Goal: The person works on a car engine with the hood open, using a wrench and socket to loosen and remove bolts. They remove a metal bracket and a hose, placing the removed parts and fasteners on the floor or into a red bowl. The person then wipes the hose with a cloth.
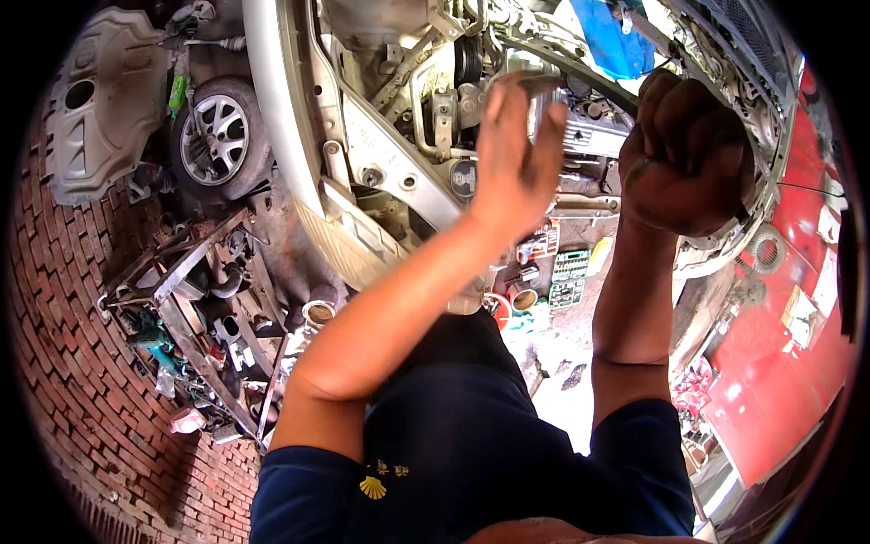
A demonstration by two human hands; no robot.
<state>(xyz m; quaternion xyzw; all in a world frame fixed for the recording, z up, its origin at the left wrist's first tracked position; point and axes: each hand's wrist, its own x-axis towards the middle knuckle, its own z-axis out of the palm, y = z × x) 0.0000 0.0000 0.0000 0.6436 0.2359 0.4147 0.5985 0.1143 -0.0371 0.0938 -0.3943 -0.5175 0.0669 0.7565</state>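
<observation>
My left hand [518, 161] is raised over the open engine bay [426, 118] of a car, its fingers spread and slightly blurred, with nothing seen in it. To its right my right hand [689, 159] is up close to the camera, its fingers curled into a fist. Whatever the fist may hold is hidden. Below the hands lie the pale front crossmember [385, 150] and, at the corner of the car, a headlight [349, 238]. A blue cloth or sheet [614, 38] lies at the far side of the bay.
At the left are a wheel [219, 138], a grey panel [107, 113] and a metal frame [186, 331] amid loose parts. A green tool case [568, 272] and a tin can [523, 297] are on the floor near my body. Red bodywork [757, 399] stands at the right.
</observation>
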